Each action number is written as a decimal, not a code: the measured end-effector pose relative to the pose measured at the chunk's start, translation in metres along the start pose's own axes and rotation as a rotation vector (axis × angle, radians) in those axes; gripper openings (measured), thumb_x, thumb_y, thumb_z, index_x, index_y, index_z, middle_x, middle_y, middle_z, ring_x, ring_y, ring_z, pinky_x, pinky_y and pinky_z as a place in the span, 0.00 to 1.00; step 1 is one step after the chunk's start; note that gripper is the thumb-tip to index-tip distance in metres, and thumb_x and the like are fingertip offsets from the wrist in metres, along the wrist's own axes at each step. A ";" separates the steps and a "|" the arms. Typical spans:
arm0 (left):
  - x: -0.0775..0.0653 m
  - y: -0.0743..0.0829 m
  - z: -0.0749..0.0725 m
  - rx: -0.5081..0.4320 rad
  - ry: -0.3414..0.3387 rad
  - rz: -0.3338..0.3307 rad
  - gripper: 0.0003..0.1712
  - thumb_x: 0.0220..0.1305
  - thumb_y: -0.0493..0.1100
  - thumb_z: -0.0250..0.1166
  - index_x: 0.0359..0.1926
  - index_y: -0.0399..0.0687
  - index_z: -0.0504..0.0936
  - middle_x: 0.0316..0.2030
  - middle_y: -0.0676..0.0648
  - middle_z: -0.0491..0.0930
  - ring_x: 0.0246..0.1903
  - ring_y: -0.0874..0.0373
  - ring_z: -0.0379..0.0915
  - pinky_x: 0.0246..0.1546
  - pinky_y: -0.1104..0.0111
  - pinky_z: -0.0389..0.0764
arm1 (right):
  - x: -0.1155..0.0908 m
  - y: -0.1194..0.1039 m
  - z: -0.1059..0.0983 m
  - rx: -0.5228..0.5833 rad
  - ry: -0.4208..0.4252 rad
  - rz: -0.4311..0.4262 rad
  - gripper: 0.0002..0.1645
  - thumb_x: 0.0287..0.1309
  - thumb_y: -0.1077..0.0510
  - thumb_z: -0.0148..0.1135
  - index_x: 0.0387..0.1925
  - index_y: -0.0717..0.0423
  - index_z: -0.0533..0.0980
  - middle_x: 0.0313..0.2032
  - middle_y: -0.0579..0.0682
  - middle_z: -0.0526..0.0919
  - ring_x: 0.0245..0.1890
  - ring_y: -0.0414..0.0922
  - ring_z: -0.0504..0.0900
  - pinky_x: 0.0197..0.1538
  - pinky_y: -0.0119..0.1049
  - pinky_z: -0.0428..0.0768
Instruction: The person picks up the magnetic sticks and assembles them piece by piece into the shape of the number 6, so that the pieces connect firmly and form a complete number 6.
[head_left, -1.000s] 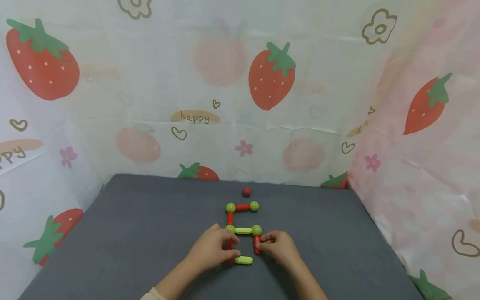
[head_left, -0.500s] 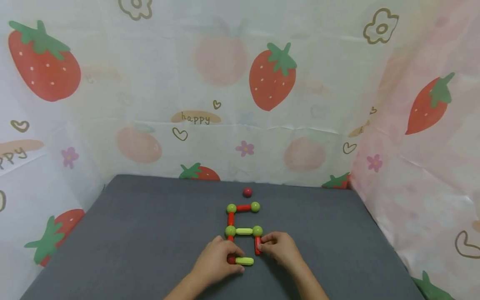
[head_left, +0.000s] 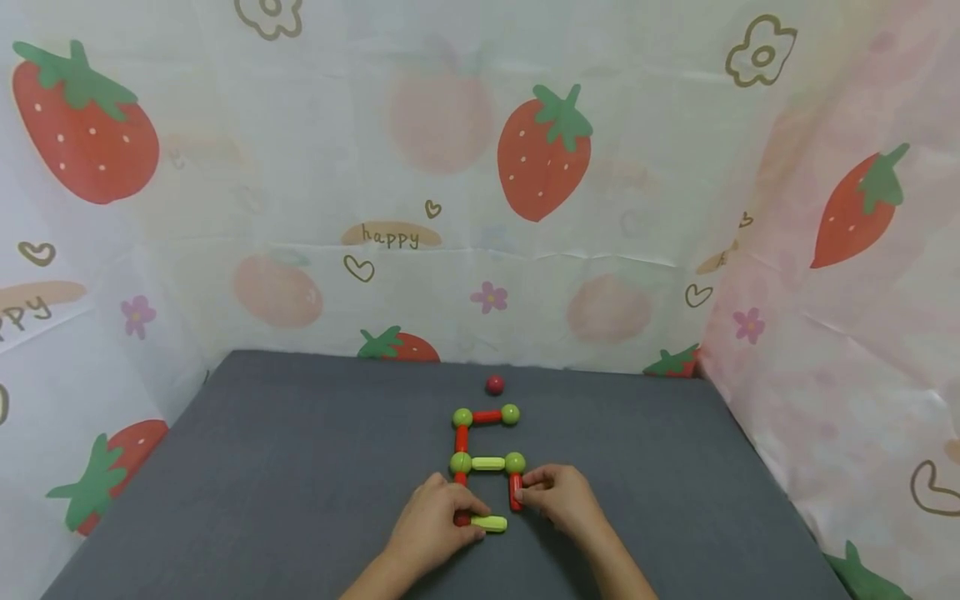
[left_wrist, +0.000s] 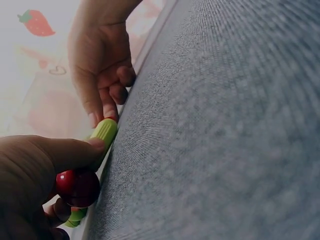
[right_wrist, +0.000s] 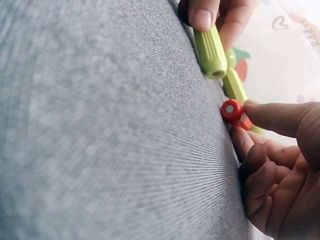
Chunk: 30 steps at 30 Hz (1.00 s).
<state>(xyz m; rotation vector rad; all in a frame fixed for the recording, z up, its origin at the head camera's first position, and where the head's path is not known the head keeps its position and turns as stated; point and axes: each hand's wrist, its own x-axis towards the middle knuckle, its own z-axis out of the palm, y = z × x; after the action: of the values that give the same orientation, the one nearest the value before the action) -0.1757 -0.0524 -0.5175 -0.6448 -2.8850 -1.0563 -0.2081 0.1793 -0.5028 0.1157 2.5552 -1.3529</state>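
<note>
Magnetic sticks and balls lie joined in an angular figure on the dark table. My left hand (head_left: pixel 438 525) pinches the near lime stick (head_left: pixel 492 524) where it meets a dark red ball (left_wrist: pixel 79 187). That stick's other end points right, with nothing attached to it. Between thumb and fingers, my right hand (head_left: pixel 564 502) holds a red stick (head_left: pixel 515 490) whose far end meets a green ball (head_left: pixel 515 462). Its near end (right_wrist: pixel 231 111) faces the right wrist camera, apart from the lime stick. Left fingers partly hide another red stick (head_left: pixel 461 478).
Farther back, a red stick (head_left: pixel 462 439) and another red stick (head_left: pixel 487 416) link green balls to the figure's top. A second lime stick (head_left: pixel 488 463) forms its middle bar. Behind it lies a loose red ball (head_left: pixel 495 384). Strawberry-print cloth (head_left: pixel 420 283) hangs around the table.
My left hand has shifted slightly right and nearer, its fingers closing on the near lime stick by the dark red ball. My right hand keeps its hold on the red stick, nearly still.
</note>
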 end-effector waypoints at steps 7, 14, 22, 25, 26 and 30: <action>0.001 -0.002 0.002 -0.054 0.024 -0.002 0.13 0.50 0.50 0.81 0.39 0.70 0.92 0.31 0.71 0.83 0.30 0.65 0.61 0.32 0.71 0.65 | 0.000 -0.002 -0.007 -0.038 -0.005 -0.033 0.15 0.54 0.52 0.78 0.39 0.56 0.86 0.28 0.45 0.86 0.23 0.42 0.78 0.26 0.37 0.75; 0.000 -0.001 0.001 -0.092 0.037 -0.016 0.12 0.51 0.50 0.81 0.39 0.71 0.92 0.32 0.70 0.83 0.31 0.65 0.62 0.31 0.71 0.65 | 0.012 -0.026 -0.035 -0.151 0.036 -0.180 0.12 0.58 0.56 0.76 0.42 0.56 0.86 0.32 0.45 0.86 0.31 0.40 0.82 0.35 0.38 0.79; -0.003 -0.002 0.000 -0.119 0.035 -0.022 0.12 0.51 0.50 0.81 0.38 0.70 0.92 0.30 0.68 0.83 0.30 0.64 0.61 0.30 0.71 0.65 | 0.052 -0.066 -0.062 -0.189 0.033 -0.345 0.13 0.62 0.55 0.73 0.48 0.47 0.85 0.41 0.43 0.86 0.42 0.42 0.83 0.45 0.43 0.82; -0.003 -0.002 0.000 -0.126 0.037 -0.015 0.12 0.51 0.50 0.81 0.39 0.70 0.92 0.31 0.68 0.84 0.30 0.64 0.61 0.30 0.71 0.66 | 0.070 -0.078 -0.064 -0.192 0.051 -0.375 0.14 0.63 0.53 0.72 0.50 0.46 0.84 0.44 0.44 0.86 0.44 0.43 0.83 0.47 0.44 0.82; -0.003 -0.003 0.000 -0.129 0.036 -0.014 0.13 0.51 0.50 0.81 0.39 0.70 0.92 0.32 0.68 0.84 0.30 0.64 0.61 0.30 0.71 0.66 | 0.076 -0.080 -0.064 -0.186 0.054 -0.380 0.15 0.63 0.53 0.72 0.51 0.46 0.84 0.44 0.44 0.86 0.44 0.44 0.83 0.47 0.44 0.82; -0.003 -0.003 0.000 -0.137 0.026 -0.018 0.12 0.51 0.50 0.81 0.39 0.70 0.92 0.32 0.68 0.84 0.30 0.64 0.61 0.30 0.71 0.66 | 0.101 -0.083 -0.055 -0.152 0.069 -0.392 0.16 0.64 0.53 0.71 0.53 0.48 0.83 0.46 0.47 0.86 0.45 0.46 0.83 0.47 0.45 0.82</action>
<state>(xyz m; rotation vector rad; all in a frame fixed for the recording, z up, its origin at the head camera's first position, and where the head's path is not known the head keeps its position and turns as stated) -0.1741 -0.0557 -0.5204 -0.6061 -2.8205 -1.2639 -0.3312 0.1730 -0.4319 -0.3926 2.8322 -1.2854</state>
